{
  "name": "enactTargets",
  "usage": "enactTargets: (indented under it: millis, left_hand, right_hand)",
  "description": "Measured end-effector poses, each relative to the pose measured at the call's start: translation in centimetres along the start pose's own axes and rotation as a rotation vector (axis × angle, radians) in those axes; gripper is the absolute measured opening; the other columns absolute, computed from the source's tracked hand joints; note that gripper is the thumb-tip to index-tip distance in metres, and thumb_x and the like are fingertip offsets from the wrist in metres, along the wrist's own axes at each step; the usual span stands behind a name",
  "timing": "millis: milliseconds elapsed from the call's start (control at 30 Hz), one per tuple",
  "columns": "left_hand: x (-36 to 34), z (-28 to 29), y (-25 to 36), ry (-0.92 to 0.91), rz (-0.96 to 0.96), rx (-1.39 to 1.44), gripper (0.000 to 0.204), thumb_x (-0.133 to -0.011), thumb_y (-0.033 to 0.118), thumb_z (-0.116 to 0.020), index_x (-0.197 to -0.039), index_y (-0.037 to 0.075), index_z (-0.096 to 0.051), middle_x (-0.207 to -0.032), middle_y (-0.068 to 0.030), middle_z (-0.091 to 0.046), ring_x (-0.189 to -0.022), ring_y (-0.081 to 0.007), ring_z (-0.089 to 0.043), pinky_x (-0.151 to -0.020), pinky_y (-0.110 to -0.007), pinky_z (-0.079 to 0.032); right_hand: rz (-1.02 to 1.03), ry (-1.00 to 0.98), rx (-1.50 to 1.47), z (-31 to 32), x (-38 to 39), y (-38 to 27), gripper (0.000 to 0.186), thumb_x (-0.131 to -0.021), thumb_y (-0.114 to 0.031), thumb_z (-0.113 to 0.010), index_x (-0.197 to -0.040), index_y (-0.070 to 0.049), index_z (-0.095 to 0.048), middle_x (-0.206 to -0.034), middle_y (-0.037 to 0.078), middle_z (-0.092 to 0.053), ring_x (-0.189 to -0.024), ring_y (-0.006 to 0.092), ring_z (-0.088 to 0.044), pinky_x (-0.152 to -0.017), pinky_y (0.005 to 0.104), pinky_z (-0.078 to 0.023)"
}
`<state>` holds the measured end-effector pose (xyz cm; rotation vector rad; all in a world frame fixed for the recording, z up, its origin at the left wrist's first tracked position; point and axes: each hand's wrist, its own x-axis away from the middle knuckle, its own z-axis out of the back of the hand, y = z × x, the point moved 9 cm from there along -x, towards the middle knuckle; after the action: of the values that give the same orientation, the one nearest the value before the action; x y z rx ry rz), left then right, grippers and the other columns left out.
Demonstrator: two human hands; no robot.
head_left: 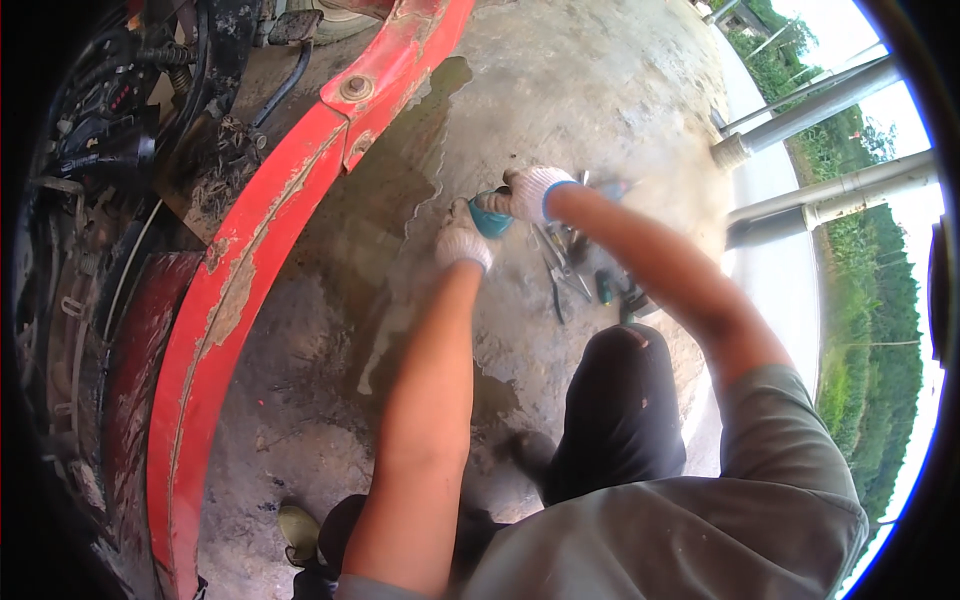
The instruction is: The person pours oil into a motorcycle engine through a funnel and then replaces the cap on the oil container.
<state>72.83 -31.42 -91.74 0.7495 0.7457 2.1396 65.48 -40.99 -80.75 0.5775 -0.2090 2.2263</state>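
Both hands meet over the concrete floor [330,390], gripping one small teal object [490,224] between them; it is rounded and perhaps a cup or a cap, though the gloves hide too much of it to be sure. The left hand [463,238], in a white knitted glove, has its fingers curled in close against the object's left side. The right hand [527,194], in a similar glove with a blue cuff and darkly soiled fingers, closes over its upper right side.

Just beyond the hands, to the right, several slim metal hand tools [563,272] lie in a loose cluster on the concrete, with a green-and-black handle [604,287] next to them. A dark wet patch [392,215] spreads to the left of the hands.

Along the left runs a curved red metal panel [265,210], its paint scraped and muddy, with a round-headed bolt [356,88] near its upper part. Grimy vehicle parts [110,150] sit behind it. The person's bent knee [622,370], in dark trousers, is below the tools
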Motion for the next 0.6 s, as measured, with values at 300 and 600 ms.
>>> enactTargets:
  millis: [300, 600]
  left_hand:
    - [-0.3, -0.7, -0.4, 0.004, 0.070, -0.012, 0.089, -0.066, 0.040, -0.093, -0.136, 0.013, -0.045, -0.131, -0.0196, -0.063, -0.120, -0.0380, -0.066, -0.100, -0.047, -0.056]
    - [0.6, 0.0, 0.6, 0.086, 0.046, -0.017, 0.075, -0.076, 0.046, -0.085, -0.130, 0.009, -0.048, -0.127, -0.0207, -0.063, -0.114, -0.0386, -0.068, -0.095, -0.048, -0.058]
  right_hand:
    - [0.398, 0.112, 0.160, -0.6, -1.1, -1.3, 0.055, -0.091, -0.054, -0.069, -0.111, -0.003, -0.066, -0.094, 0.025, -0.073, -0.095, 0.0454, -0.071, -0.086, 0.0533, -0.056]
    - [0.262, -0.037, 0.154, -0.7, -3.3, -1.2, 0.059, -0.094, -0.053, -0.063, -0.128, -0.005, -0.065, -0.111, 0.026, -0.072, -0.105, 0.0434, -0.070, -0.091, 0.0507, -0.054]
